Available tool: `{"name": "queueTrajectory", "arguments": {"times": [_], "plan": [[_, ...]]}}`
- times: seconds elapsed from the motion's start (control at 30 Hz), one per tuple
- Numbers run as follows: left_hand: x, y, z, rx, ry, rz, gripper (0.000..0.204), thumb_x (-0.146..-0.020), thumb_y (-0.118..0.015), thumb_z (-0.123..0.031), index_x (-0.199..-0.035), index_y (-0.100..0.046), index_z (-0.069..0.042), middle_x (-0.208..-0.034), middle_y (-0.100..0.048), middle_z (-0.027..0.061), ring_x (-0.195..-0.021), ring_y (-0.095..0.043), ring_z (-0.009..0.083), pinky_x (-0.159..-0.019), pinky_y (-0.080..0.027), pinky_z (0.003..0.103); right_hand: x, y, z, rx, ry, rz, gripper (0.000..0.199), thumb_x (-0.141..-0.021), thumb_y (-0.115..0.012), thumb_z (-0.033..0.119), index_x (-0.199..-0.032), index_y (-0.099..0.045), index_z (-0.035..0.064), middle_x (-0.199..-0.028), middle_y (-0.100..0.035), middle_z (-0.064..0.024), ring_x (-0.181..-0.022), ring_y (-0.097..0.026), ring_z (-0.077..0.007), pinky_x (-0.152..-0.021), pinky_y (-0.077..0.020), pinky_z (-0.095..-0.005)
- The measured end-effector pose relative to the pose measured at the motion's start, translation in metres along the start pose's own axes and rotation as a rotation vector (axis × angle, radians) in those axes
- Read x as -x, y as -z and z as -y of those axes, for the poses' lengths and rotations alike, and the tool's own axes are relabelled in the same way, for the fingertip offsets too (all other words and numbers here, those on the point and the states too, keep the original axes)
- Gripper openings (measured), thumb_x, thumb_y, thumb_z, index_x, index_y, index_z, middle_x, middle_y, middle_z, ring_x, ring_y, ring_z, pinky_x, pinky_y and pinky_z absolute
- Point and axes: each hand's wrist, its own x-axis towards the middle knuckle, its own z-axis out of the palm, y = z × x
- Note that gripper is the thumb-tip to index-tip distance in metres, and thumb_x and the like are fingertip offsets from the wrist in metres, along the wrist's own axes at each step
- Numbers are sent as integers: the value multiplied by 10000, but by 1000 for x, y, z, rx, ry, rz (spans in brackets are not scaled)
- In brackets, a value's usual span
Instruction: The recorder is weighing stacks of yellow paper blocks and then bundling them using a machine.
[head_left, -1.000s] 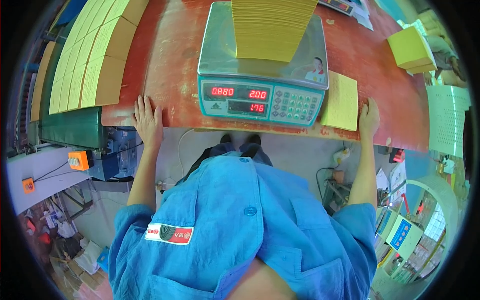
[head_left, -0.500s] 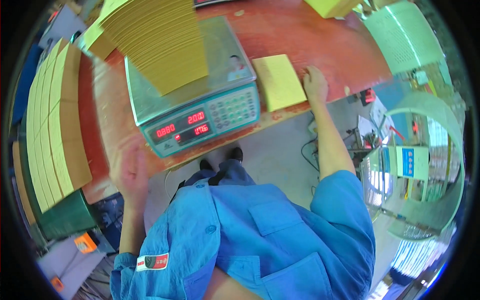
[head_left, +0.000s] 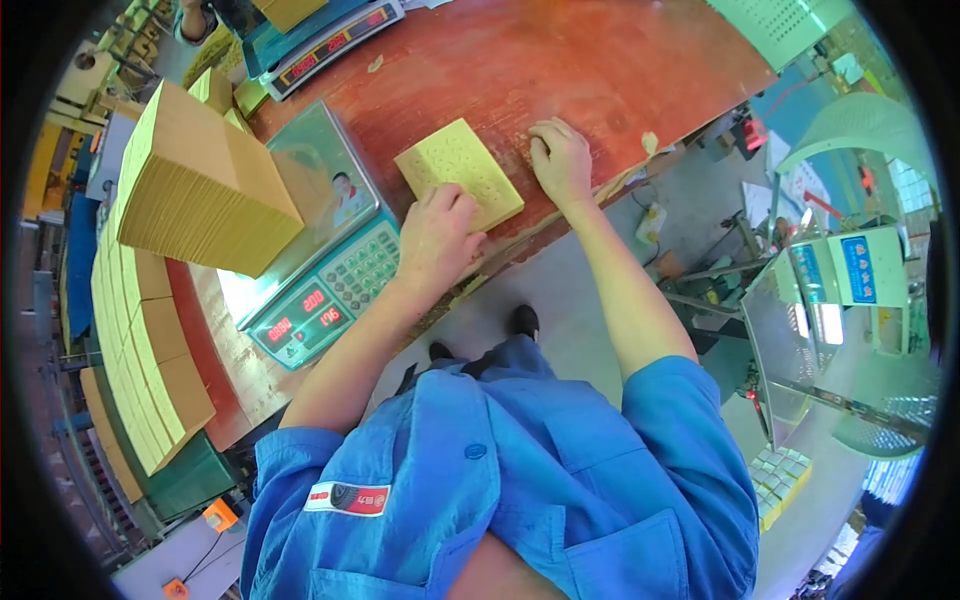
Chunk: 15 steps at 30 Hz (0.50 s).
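Note:
A low stack of yellow paper sheets (head_left: 465, 165) lies on the red table, its top speckled with small marks. My left hand (head_left: 440, 235) is closed on its near left corner, fingers bent over the top; the thumb side is partly hidden. Just right of the stack, apart from it, my right hand (head_left: 562, 160) rests on the tabletop with loosely bent fingers, thumb a little apart and nothing in it. Left of my left hand stands a teal counting scale (head_left: 330, 290) with lit red digits. A tall block of brown-yellow paper sheets (head_left: 210, 185) stands on its metal pan.
Long rows of yellow paper stacks (head_left: 150, 350) line the left side. A second scale (head_left: 335, 45) sits at the table's back, near another person's hand (head_left: 195, 20). Right of the red table (head_left: 620, 60) are metal machine parts (head_left: 790, 340) with a curved guard.
My left hand has moved from beside the scale's left front across to the yellow stack. My right hand stays beside the stack. The view has shifted, so the scale appears farther left.

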Motion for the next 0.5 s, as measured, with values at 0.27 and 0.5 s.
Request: {"name": "queueTrajectory", "arguments": {"times": [0.27,0.5], "plan": [[-5,-2,-11,-28,144,-5,169,-752,-719,-62,-874,-612,-16,-1123,-602,134,-1044,-567,341,-870,-474,400,-2,5,5,-123,-1,-23,110,-795,-620,101,-882,-687,93,-980,-688,-65,-1083,-602,-258,-979,-401,-443],[-16,15,-80,-113,-80,-256,119,-734,-693,0,-838,-634,0,-1133,-628,151,-1059,-586,353,-882,-468,421,10,42,-19,-645,-266,-131,143,-880,-610,154,-953,-701,71,-1017,-704,-91,-959,-663,-241,-807,-506,-335]]}}
